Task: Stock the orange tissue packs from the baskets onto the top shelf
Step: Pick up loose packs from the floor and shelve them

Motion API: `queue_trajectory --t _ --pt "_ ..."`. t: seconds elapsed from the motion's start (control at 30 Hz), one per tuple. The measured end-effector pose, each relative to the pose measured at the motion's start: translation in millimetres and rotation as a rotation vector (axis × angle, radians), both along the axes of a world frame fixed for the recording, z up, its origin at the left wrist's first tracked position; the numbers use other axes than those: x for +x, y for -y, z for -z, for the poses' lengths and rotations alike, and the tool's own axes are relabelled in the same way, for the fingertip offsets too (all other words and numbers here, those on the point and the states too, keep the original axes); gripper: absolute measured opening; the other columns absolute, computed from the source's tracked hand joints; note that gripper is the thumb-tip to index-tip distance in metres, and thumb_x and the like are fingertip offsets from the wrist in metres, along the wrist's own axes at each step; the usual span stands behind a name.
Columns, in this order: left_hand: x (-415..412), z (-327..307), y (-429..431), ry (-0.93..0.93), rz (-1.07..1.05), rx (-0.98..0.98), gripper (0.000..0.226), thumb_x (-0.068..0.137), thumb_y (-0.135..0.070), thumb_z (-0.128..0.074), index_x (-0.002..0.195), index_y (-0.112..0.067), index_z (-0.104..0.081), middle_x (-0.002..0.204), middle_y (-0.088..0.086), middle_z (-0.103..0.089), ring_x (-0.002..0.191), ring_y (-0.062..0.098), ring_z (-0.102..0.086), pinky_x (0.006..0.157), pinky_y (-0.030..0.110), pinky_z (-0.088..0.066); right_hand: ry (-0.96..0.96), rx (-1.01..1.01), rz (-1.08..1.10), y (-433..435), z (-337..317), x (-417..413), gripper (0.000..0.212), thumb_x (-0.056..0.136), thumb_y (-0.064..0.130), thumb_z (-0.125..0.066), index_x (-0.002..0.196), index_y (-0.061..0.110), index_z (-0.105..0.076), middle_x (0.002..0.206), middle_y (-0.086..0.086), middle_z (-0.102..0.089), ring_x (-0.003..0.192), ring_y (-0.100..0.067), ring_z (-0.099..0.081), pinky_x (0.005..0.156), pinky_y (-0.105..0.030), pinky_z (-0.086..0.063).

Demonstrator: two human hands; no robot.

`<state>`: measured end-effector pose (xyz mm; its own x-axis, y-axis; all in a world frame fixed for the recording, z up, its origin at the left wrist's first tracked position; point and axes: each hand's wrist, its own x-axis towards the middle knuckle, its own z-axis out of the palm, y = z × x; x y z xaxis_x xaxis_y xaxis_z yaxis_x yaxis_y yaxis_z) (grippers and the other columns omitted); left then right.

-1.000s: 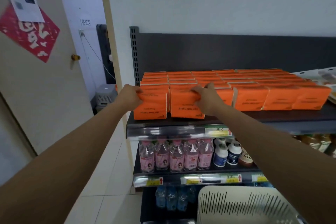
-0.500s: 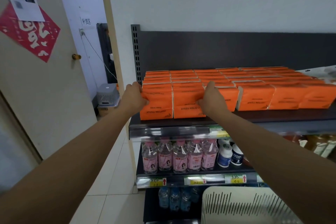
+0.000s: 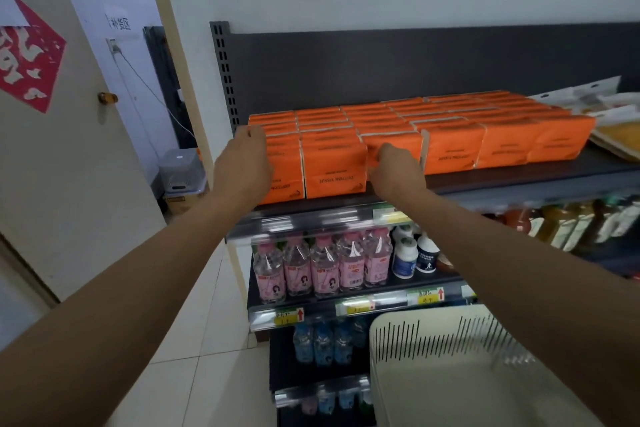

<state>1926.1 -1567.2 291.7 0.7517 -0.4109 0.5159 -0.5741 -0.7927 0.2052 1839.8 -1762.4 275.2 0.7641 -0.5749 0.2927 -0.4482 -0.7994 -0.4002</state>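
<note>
My left hand curls round the left end of the two front packs standing at the left front edge of the top shelf, my right hand grips their right end, and the basket sits low right.

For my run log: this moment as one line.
step: aligning front row | left hand: grips leftmost front pack | right hand: at right side of second front pack | top shelf: nearly full
</note>
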Motion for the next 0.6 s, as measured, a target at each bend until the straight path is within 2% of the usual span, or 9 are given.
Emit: queue_trajectory --t 0.07,0.17,0.3,0.4,0.5,0.6 --pt "-17 -2 17 -0.009 0.169 0.059 0.022 0.087 -0.010 -0.057 0.108 -0.005 -0.051 0.113 0.014 -0.050 0.093 0.030 -0.054 0.074 0.038 -0.044 -0.063 -0.080 -0.006 6 0 -18 0.021 0.090 0.006 -0.049 0.109 0.002 -0.057 0.110 -0.019 -0.064 0.102 -0.036 -0.061 0.071 -0.032 -0.044" --pt "-46 3 58 -0.047 0.494 0.246 0.025 0.086 -0.016 -0.061 0.109 -0.010 -0.055 0.113 0.009 -0.055 0.102 0.026 -0.054 0.084 0.034 -0.044 -0.190 -0.225 0.022 19 3 -59 0.019 0.090 0.008 -0.049 0.106 0.002 -0.058 0.113 -0.020 -0.062 0.105 -0.036 -0.059 0.078 -0.036 -0.047" --pt "-96 29 133 -0.055 0.812 0.481 0.028 0.088 -0.015 -0.058 0.116 -0.013 -0.056 0.115 0.007 -0.056 0.106 0.026 -0.054 0.086 0.035 -0.045 -0.407 -0.351 0.168 44 22 -134 0.027 0.091 0.010 -0.050 0.116 0.009 -0.058 0.121 -0.014 -0.059 0.116 -0.032 -0.053 0.090 -0.037 -0.045" --pt "-151 60 188 0.000 1.028 0.617 0.026 0.088 -0.011 -0.056 0.114 -0.011 -0.058 0.113 0.009 -0.058 0.103 0.027 -0.055 0.083 0.036 -0.045 -0.600 -0.322 0.314 65 48 -205 0.031 0.092 0.012 -0.049 0.122 0.011 -0.056 0.126 -0.012 -0.057 0.121 -0.031 -0.048 0.095 -0.039 -0.040" --pt "-217 90 231 0.034 1.217 0.733 0.025 0.089 -0.012 -0.053 0.114 -0.012 -0.056 0.112 0.008 -0.056 0.104 0.028 -0.055 0.079 0.036 -0.043 -0.727 -0.202 0.463 78 80 -283 0.030 0.092 0.017 -0.050 0.121 0.013 -0.058 0.126 -0.011 -0.058 0.120 -0.029 -0.050 0.095 -0.036 -0.040" --pt "-285 119 261 0.028 1.395 0.798 0.019 0.088 -0.014 -0.054 0.107 -0.012 -0.057 0.108 0.009 -0.057 0.101 0.028 -0.057 0.077 0.038 -0.044 -0.822 -0.062 0.603 80 110 -359 0.032 0.091 0.011 -0.049 0.122 0.013 -0.057 0.126 -0.011 -0.058 0.120 -0.029 -0.050 0.095 -0.035 -0.040"
